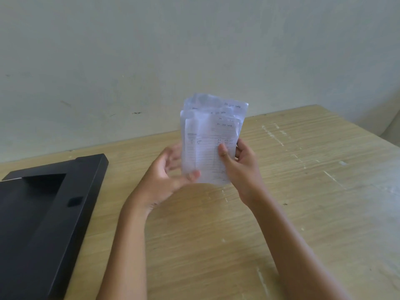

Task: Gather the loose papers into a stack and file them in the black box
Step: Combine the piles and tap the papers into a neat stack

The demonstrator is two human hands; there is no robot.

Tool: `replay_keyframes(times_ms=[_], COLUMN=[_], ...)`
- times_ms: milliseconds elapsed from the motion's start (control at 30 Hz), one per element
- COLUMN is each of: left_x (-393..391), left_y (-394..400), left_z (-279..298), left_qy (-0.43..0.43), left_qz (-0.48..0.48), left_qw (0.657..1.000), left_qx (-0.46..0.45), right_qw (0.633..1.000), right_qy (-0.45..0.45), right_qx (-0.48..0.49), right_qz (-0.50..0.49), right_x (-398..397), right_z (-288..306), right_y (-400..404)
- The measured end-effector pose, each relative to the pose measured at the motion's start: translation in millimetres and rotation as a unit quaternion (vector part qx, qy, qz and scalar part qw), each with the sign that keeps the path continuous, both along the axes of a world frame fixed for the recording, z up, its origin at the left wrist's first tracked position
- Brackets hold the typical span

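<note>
A small stack of white papers (208,135) with handwritten lines stands upright in the air above the table, its sheets slightly fanned and uneven at the top. My right hand (238,167) grips the stack's lower right edge, thumb on the front. My left hand (168,172) is at the stack's lower left, thumb on the front bottom corner and fingers curled behind it; it is blurred. The black box (65,204) lies open at the left on the table, apart from both hands.
The wooden table (303,191) has scuffed pale marks on its right half and meets a plain wall (151,61) at the back. Its right edge runs diagonally at the far right.
</note>
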State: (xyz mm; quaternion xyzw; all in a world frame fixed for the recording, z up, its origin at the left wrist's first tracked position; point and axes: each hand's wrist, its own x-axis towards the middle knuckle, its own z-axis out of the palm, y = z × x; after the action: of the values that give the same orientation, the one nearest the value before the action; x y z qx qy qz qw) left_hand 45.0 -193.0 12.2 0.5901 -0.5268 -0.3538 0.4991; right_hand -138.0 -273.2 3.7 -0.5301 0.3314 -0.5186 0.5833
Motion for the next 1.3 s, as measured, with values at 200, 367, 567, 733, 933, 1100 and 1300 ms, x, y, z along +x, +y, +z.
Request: replay_keyframes(times_ms=[200,367,567,733,933,1100,1300], left_x=[-26.2,-26.3,-14.4,-52.9,-89.1,-82.0,-82.9], left_y=[-9.1,-10.4,-1.5,1.3,-1.1,-2.0,-1.8], left_z=[25.0,11.5,19.0,67.6,63.8,56.9,60.8], left_qy=[0.031,-0.047,-0.13,-0.423,-0.502,-0.519,-0.503], left_qz=[0.082,0.123,0.149,0.227,0.201,0.233,0.227], left_qw=[0.982,0.978,0.978,0.835,0.833,0.821,0.832], left_qx=[-0.166,-0.16,-0.071,-0.27,-0.117,-0.04,-0.051], right_qw=[0.997,0.997,0.997,0.995,0.99,0.993,0.99], right_qy=[0.02,0.024,0.052,0.043,0.037,0.0,0.047], right_qx=[-0.068,-0.075,-0.062,-0.083,-0.11,-0.077,-0.112], right_qz=[0.028,0.004,0.015,0.036,0.077,0.093,0.077], right_x=[12.8,19.1,19.5,16.2,11.1,10.0,11.4], right_z=[4.6,-6.3,-15.1,-16.5,-14.8,-12.8,-13.9], right_y=[11.4,19.7,18.4,20.4,20.6,21.7,19.3])
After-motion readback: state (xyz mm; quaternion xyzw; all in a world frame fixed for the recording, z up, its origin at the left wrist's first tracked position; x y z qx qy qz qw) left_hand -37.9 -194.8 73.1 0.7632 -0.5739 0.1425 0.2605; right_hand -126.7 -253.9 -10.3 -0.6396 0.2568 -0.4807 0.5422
